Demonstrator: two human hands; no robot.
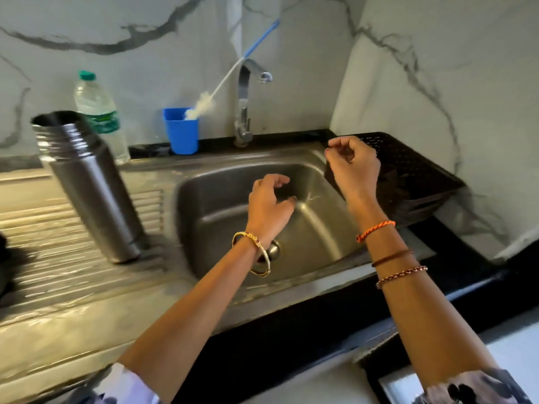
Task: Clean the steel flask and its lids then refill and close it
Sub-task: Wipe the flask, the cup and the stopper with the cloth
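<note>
My left hand point(269, 204) hangs over the sink point(318, 217), fingers loosely curled, holding nothing. My right hand point(354, 161) is raised higher, just in front of the black basket point(408, 167), its fingers also loosely bent with the thumb and forefinger close together; I can't see anything between them. The flask point(87, 185) stands open, without a lid, on the ribbed drainboard point(58, 269) left of the sink, well apart from both hands. Behind it is a water bottle point(100, 112). A blue cup point(181, 131) holding a brush point(221, 86) sits beside the tap point(245, 103).
</note>
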